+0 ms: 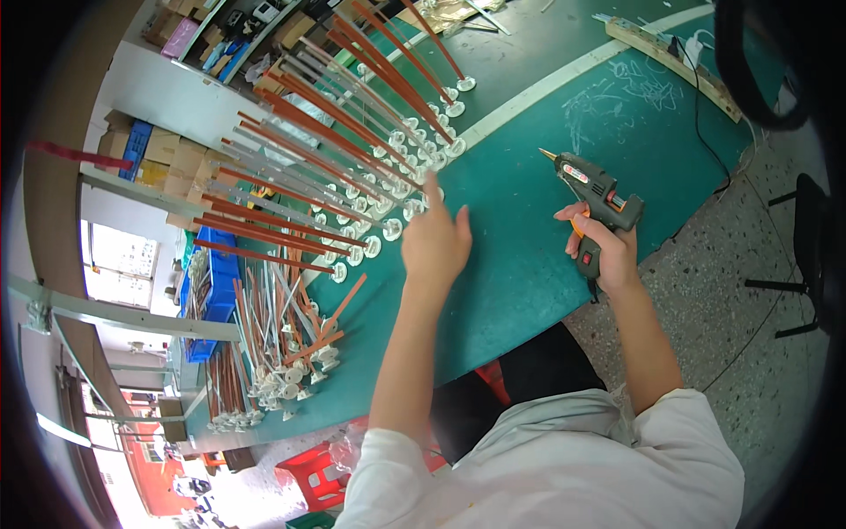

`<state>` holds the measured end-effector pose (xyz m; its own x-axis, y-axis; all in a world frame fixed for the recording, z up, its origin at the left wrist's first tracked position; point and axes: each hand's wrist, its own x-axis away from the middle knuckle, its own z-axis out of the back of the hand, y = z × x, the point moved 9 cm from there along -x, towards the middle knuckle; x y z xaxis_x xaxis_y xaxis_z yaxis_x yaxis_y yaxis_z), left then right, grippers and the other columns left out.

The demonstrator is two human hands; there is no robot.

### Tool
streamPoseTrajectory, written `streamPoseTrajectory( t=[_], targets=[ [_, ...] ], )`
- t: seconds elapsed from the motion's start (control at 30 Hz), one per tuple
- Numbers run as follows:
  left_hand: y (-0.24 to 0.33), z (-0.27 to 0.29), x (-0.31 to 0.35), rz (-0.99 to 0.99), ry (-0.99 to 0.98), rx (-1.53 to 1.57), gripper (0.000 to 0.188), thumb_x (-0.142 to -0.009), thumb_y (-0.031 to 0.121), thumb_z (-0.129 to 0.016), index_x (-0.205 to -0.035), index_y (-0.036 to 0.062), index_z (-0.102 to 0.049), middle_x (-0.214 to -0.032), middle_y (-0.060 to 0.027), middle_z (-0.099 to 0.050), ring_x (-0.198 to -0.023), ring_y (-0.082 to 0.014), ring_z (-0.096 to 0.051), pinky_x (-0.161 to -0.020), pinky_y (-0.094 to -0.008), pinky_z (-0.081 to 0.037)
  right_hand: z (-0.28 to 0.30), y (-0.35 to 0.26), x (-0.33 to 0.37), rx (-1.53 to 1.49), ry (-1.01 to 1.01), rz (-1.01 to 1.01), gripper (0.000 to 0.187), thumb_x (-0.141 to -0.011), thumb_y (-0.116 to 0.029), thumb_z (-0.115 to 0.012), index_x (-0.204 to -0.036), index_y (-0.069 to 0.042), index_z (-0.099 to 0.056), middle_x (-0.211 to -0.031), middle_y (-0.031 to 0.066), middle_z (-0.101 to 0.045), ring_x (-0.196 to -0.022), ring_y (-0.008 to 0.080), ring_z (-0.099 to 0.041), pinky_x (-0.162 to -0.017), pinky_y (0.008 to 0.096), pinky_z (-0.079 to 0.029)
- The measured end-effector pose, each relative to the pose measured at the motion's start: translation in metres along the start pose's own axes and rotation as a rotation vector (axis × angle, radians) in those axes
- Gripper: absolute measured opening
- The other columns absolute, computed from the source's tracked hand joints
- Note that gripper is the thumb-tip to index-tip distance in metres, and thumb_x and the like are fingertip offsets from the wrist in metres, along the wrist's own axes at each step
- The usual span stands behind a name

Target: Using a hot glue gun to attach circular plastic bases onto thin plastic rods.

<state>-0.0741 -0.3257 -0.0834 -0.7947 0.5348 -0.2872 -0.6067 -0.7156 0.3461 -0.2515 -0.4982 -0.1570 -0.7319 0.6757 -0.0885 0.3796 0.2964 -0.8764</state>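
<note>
My right hand (613,251) is wrapped round the handle of a dark grey hot glue gun (601,196), its copper-coloured nozzle pointing up and to the left above the green table (520,238). My left hand (438,238) is over the table, its index finger stretched toward the upright rods and its thumb apart. That fingertip overlaps the white round bases (391,230) in the picture; whether it touches one I cannot tell. Brown and grey rods (291,240) stand in rows on these bases. The left hand's other fingers are partly hidden.
Beside the rows lies a heap of loose rods with white discs (286,379). A blue crate (216,273) stands behind it. At the far right a wooden strip (674,66) carries a plug and a black cable. A red plastic stool (313,476) and a dark chair (802,256) flank the table.
</note>
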Motion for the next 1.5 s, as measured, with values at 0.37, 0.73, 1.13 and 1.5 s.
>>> streamPoseTrajectory(
  t=[0.37, 0.73, 1.13, 1.5],
  targets=[
    [0.048, 0.065, 0.115, -0.593, -0.394, 0.362, 0.022, -0.089, 0.011, -0.066, -0.073, 0.0042, -0.054, -0.061, -0.0145, -0.05, -0.055, -0.0374, -0.053, -0.051, -0.0456, -0.041, -0.003, 0.003, 0.002, 0.017, 0.017, -0.028, 0.018, -0.093, -0.012, -0.058, -0.102, 0.002, -0.065, -0.101, 0.0174, -0.07, -0.06, 0.0171, -0.061, -0.054, 0.0294, -0.05],
    [-0.166, 0.254, 0.282, 0.156, 0.226, -0.444, 0.036, -0.081, 0.015, -0.079, -0.056, 0.0035, -0.055, -0.055, -0.0092, -0.054, -0.049, -0.0227, -0.051, -0.047, -0.0373, -0.034, 0.033, 0.019, -0.005, 0.133, 0.019, 0.053, 0.024, -0.098, -0.014, -0.055, -0.112, 0.002, -0.064, -0.114, 0.0171, -0.068, -0.066, 0.0105, -0.056, -0.058, 0.0245, -0.045],
    [-0.489, 0.32, 0.29, 0.59, 0.566, -0.596, 0.029, -0.08, 0.007, -0.068, -0.105, 0.0102, -0.054, -0.076, -0.0153, -0.061, -0.077, -0.0413, -0.064, -0.069, -0.0517, -0.047, 0.023, 0.022, -0.012, 0.21, -0.038, 0.077, 0.021, -0.097, -0.012, -0.058, -0.113, 0.0, -0.064, -0.114, 0.0163, -0.068, -0.067, 0.0101, -0.057, -0.06, 0.0258, -0.047],
    [-0.519, 0.301, 0.238, 0.809, -0.021, -0.721, 0.022, -0.083, 0.019, -0.065, -0.103, 0.0139, -0.073, -0.101, -0.0177, -0.071, -0.1, -0.0386, -0.068, -0.084, -0.0518, -0.054, 0.025, 0.026, -0.012, 0.337, 0.001, 0.076, 0.025, -0.098, -0.014, -0.058, -0.119, -0.001, -0.062, -0.111, 0.0137, -0.07, -0.067, 0.0096, -0.06, -0.059, 0.0255, -0.048]
  ],
)
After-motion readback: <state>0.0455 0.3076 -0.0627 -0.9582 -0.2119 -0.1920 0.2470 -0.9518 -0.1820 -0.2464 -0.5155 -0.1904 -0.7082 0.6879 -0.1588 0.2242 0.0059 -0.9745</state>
